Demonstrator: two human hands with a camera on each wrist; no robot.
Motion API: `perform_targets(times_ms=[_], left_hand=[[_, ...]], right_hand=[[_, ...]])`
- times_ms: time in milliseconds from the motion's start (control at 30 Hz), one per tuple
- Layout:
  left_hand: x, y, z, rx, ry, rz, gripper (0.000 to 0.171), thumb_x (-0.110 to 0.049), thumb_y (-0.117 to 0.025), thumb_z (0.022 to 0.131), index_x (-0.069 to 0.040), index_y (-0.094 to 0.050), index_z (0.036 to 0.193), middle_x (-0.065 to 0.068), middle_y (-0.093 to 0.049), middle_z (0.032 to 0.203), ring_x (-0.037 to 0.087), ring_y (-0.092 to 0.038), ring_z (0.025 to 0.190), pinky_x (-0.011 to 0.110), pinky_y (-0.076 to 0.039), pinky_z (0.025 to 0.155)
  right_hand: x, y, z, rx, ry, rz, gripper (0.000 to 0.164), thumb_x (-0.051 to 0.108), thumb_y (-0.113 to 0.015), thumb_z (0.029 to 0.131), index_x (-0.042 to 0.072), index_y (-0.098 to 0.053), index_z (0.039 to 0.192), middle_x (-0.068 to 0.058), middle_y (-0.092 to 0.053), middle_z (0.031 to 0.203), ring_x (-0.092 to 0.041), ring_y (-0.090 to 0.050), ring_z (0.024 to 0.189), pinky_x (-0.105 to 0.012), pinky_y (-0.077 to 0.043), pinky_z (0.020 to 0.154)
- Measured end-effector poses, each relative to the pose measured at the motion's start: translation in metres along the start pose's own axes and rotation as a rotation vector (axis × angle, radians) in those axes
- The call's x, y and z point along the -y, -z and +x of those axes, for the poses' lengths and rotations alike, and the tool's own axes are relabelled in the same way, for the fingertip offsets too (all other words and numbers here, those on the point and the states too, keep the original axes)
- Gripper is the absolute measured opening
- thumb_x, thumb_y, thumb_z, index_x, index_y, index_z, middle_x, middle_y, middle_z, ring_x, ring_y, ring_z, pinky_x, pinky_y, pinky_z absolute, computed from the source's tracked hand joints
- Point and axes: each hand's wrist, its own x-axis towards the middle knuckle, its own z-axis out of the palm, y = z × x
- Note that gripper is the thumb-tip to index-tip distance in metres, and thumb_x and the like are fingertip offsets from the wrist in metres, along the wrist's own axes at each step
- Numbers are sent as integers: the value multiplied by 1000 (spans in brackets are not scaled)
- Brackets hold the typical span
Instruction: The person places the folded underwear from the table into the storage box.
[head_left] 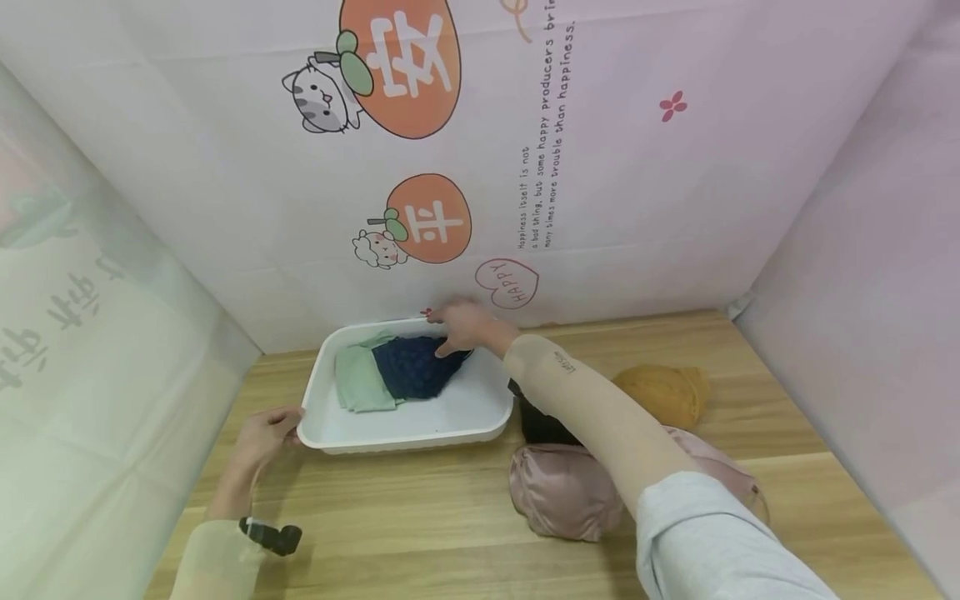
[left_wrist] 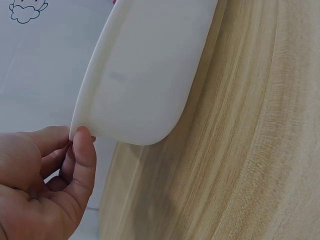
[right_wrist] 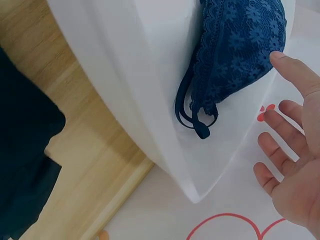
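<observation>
A white plastic tray (head_left: 468,414) stands against the back wall. In it lies a navy lace bra (head_left: 416,371), partly over a pale green folded cloth (head_left: 363,382). With thumb and fingers my left hand (head_left: 268,435) pinches the tray's near left corner; the left wrist view shows this hand (left_wrist: 55,175) at the rim (left_wrist: 82,100). My right hand (head_left: 467,325) is above the tray's far right side. In the right wrist view its fingers (right_wrist: 287,132) are spread and relaxed, and the thumb tip is at the edge of the bra (right_wrist: 240,50), whose thin straps hang loose.
Right of the tray, a dark garment (head_left: 543,427), a mustard-coloured cup-shaped garment (head_left: 663,393) and a pink satin bra (head_left: 566,492) lie on the wooden table (head_left: 405,517). My right forearm hides parts of them. Printed fabric walls (head_left: 637,183) enclose the back and both sides.
</observation>
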Motion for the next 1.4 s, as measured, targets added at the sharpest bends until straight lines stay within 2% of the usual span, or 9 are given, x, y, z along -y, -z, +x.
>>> perform_targets(times_ms=[133, 333, 567, 667, 900, 1267, 1400], left_hand=[[3, 0, 0, 7, -3, -2, 53, -33, -46, 107, 7, -49, 142, 17, -70, 116, 9, -65, 88, 48, -54, 98], [2, -1, 0, -4, -4, -29, 50, -29, -47, 107, 9, -50, 140, 21, -67, 121, 7, -65, 86, 37, -58, 90], [-2, 1, -2, -2, -6, -27, 52, -31, -46, 107, 9, -49, 141, 26, -64, 126, 6, -65, 87, 41, -57, 94], [-1, 0, -1, -1, -2, -33, 50, -28, -46, 107, 9, -49, 141, 26, -63, 128, 6, -65, 87, 39, -58, 93], [0, -1, -1, -7, -7, -11, 49, -28, -46, 107, 8, -51, 140, 23, -66, 123, 7, -65, 87, 40, -58, 92], [-2, 0, -2, 8, -16, -16, 50, -29, -46, 107, 9, -51, 140, 19, -69, 117, 9, -65, 87, 37, -58, 90], [-1, -1, -1, 5, -10, -27, 51, -30, -47, 107, 9, -50, 140, 20, -69, 117, 9, -65, 86, 34, -59, 86]], right_hand=[[-4, 1, -4, -18, 27, -2, 73, 49, -79, 83, 23, -52, 146, 1, -58, 143, -21, -50, 131, -41, -41, 115], [-12, 4, -11, -35, 57, 6, 73, 48, -79, 83, 20, -52, 145, 1, -58, 144, -21, -53, 132, -38, -44, 113], [-18, 14, -24, -36, 40, 15, 71, 49, -78, 83, 21, -53, 144, 1, -59, 143, -20, -55, 131, -39, -45, 112], [-21, 16, -29, -58, 58, 1, 70, 50, -78, 83, 21, -55, 143, 1, -61, 141, -20, -56, 129, -39, -46, 111], [-30, 14, -36, -93, 73, -9, 65, 50, -76, 85, 22, -57, 140, 3, -64, 136, -18, -59, 125, -38, -47, 109], [-39, 23, -55, -92, 75, 63, 63, 47, -75, 87, 18, -57, 140, -2, -65, 134, -20, -60, 122, -38, -50, 106], [-43, 25, -62, -105, 81, 25, 62, 46, -75, 87, 18, -58, 139, -1, -66, 132, -20, -60, 121, -40, -49, 107]])
